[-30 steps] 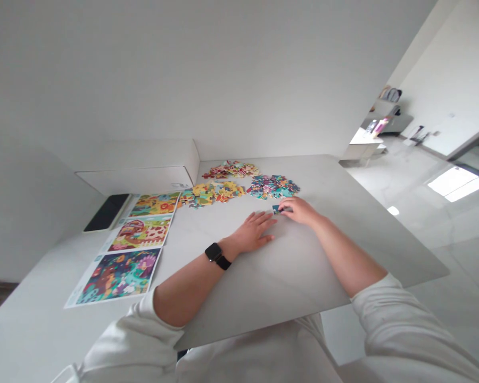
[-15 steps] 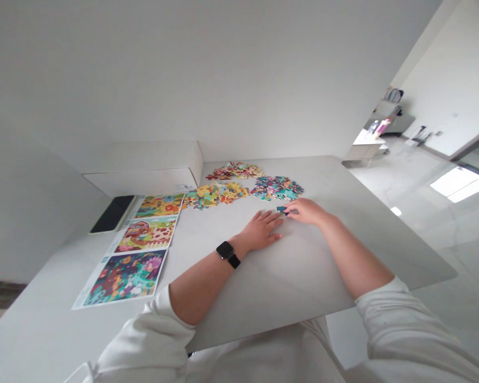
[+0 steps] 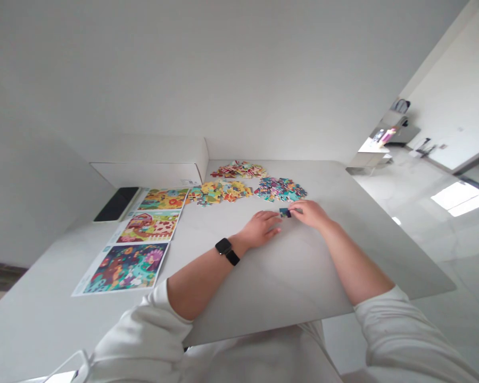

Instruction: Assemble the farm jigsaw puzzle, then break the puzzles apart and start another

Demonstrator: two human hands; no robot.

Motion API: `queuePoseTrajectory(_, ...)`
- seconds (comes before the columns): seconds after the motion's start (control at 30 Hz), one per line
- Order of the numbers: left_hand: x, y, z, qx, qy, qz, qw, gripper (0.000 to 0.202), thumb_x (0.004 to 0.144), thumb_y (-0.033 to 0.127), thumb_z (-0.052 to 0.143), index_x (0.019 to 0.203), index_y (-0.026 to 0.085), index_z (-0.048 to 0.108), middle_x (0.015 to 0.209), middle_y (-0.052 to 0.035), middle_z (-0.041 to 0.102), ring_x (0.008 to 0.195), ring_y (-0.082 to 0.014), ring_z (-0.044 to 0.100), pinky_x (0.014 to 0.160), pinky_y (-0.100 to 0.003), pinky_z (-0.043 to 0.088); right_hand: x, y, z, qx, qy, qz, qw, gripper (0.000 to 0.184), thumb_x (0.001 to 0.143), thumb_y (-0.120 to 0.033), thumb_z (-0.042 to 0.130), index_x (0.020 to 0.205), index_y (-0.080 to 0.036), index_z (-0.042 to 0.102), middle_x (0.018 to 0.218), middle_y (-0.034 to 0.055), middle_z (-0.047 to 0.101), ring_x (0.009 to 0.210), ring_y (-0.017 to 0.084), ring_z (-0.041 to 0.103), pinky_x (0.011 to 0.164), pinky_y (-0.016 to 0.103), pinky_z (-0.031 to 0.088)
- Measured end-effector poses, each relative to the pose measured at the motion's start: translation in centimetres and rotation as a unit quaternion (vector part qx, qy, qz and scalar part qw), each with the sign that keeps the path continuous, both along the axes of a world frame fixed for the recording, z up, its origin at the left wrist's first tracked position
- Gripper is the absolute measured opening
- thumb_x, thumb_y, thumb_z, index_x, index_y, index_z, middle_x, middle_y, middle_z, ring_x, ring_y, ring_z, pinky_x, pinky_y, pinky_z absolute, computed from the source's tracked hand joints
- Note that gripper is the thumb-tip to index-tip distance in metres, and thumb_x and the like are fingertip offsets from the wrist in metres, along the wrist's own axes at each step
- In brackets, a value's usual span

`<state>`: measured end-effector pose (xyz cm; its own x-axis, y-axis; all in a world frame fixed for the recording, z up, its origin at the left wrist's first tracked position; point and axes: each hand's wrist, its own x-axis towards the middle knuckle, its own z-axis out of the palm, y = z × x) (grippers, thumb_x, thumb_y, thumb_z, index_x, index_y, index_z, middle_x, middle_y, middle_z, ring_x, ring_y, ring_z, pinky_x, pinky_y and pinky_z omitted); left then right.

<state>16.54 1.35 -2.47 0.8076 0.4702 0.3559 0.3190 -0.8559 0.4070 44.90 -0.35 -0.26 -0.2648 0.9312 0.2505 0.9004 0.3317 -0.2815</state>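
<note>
My right hand (image 3: 311, 214) pinches a small dark blue puzzle piece (image 3: 285, 213) against the white table (image 3: 295, 266). My left hand (image 3: 261, 229) lies flat on the table just left of that piece, fingers stretched toward it, a black watch (image 3: 226, 250) on the wrist. Three heaps of loose pieces lie beyond the hands: a blue and teal heap (image 3: 280, 189) nearest the right hand, a yellow heap (image 3: 219, 192) and a red heap (image 3: 239, 170) farther back.
Three picture sheets (image 3: 141, 234) lie in a column at the left. A white box (image 3: 151, 162) stands against the wall at the back. A black phone (image 3: 117, 204) rests beside the sheets. The table's right edge drops to a pale floor.
The view has shifted slightly. Both hands have stayed around the small blue piece; the left hand's fingers have drawn a little closer to it.
</note>
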Motion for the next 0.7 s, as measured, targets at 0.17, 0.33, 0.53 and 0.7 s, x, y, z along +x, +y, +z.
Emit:
queuePoseTrajectory(0.17, -1.8, 1.2, 1.3, -0.095, -0.092, 0.122, 0.984, 0.040, 0.108, 0.044, 0.049, 0.093, 0.020, 0.077, 0.087, -0.0074, 0.079, 0.084, -0.0214, 0.072, 0.084, -0.034, 0.054, 0.0, -0.2, 0.2, 0.047, 0.031, -0.074, 0.996, 0.022, 0.098, -0.025, 0.064, 0.105, -0.026, 0.085, 0.114, 0.0064, 0.084, 0.101, 0.024, 0.079, 0.095, 0.037, 0.061)
queuePoseTrajectory(0.33, -2.8, 2.6, 1.4, -0.278, -0.165, 0.238, 0.916, 0.060, 0.104, 0.063, 0.046, 0.067, 0.020, 0.065, 0.052, 0.0001, 0.058, 0.052, -0.0148, 0.055, 0.059, -0.027, 0.042, -0.8, 0.2, 0.5, 0.047, 0.069, -0.089, 0.992, 0.019, 0.097, -0.025, 0.065, 0.100, -0.025, 0.084, 0.108, 0.0060, 0.085, 0.090, 0.023, 0.079, 0.088, 0.036, 0.061)
queuePoseTrajectory(0.53, -2.7, 3.4, 1.5, -0.398, -0.265, 0.248, 0.842, 0.061, 0.100, 0.070, 0.049, 0.068, 0.020, 0.060, 0.052, 0.0017, 0.055, 0.045, -0.0107, 0.045, 0.051, -0.024, 0.038, -3.6, 3.7, 1.0, 0.008, 0.081, -0.093, 0.992, 0.015, 0.090, -0.019, 0.073, 0.102, -0.026, 0.080, 0.098, 0.0026, 0.085, 0.089, 0.022, 0.079, 0.088, 0.035, 0.061)
queuePoseTrajectory(0.7, -2.8, 3.5, 1.6, -0.443, -0.298, 0.251, 0.807, 0.057, 0.101, 0.067, 0.050, 0.072, 0.019, 0.059, 0.055, 0.0017, 0.056, 0.045, -0.0096, 0.046, 0.049, -0.023, 0.038, -7.2, 6.0, 0.3, -0.004, 0.022, -0.119, 0.993, 0.017, 0.088, -0.015, 0.075, 0.102, -0.026, 0.078, 0.104, 0.0061, 0.084, 0.100, 0.025, 0.078, 0.093, 0.037, 0.060)
